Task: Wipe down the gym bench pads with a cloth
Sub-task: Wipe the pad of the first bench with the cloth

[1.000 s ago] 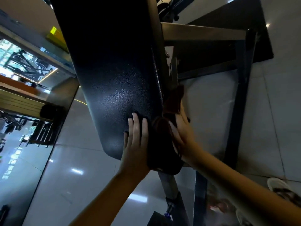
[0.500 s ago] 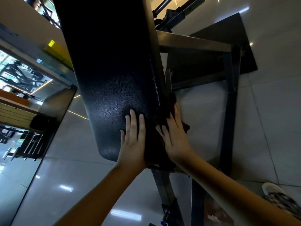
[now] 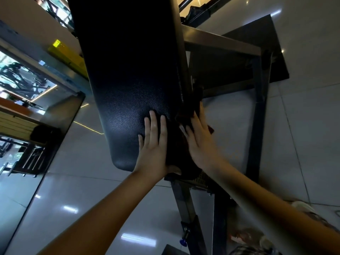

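Lying flat at pad (image 3: 128, 74) edge (cloth (image 3: 186, 115) between, floor (image 3: 231, 129) beyond): both hands (image 3: 154, 145) (image 3: 200, 144)

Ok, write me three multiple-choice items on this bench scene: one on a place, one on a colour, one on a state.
1. Where is the cloth?
A. Lying untouched in the middle of the pad.
B. Under the right hand, at the pad's right edge.
C. Out of view.

2. What colour is the pad?
A. Black.
B. White.
C. Orange.

3. How is the left hand?
A. Clenched in a fist.
B. Pinching the cloth.
C. Flat on the pad, fingers straight.

Answers:
1 B, the right hand presses the cloth against the pad's edge.
2 A, the textured cover is black.
3 C, its palm lies on the pad.
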Motion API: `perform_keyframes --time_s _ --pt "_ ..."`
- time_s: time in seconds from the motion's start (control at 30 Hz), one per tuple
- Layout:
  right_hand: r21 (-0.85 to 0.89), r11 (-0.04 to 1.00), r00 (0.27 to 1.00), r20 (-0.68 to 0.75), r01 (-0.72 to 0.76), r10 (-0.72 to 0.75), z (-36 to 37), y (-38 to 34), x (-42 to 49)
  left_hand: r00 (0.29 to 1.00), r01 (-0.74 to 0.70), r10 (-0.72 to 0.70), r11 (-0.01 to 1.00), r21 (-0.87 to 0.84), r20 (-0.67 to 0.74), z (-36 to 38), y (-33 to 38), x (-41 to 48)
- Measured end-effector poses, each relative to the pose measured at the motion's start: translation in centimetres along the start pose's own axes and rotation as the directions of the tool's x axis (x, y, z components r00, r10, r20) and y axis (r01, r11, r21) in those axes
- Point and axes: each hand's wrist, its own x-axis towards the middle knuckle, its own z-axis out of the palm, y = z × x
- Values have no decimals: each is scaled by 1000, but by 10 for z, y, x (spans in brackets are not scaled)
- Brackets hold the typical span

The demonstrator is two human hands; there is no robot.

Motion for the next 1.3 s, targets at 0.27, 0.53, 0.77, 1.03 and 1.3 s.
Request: perform_keyframes --time_s 0.27,0.53,0.77,1.03,1.3 --pt "41 984 985 2 -171 171 16 1 -72 1000 15 -16 996 93 11 -6 6 -3" --pt "-31 996 996 14 -82 83 3 -14 -5 998 -27 32 995 91 -46 -32 5 0" --pt "23 999 998 -46 -35 36 -8 -45 91 969 -74 58 996 -58 -239 -95 4 29" --pt "271 941 971 -70 -203 229 -32 -97 198 942 -172 85 953 -249 -324 -180 19 62" --pt "580 797 985 68 -170 161 -51 -178 254 932 -157 -42 849 -504 -361 -247 13 94"
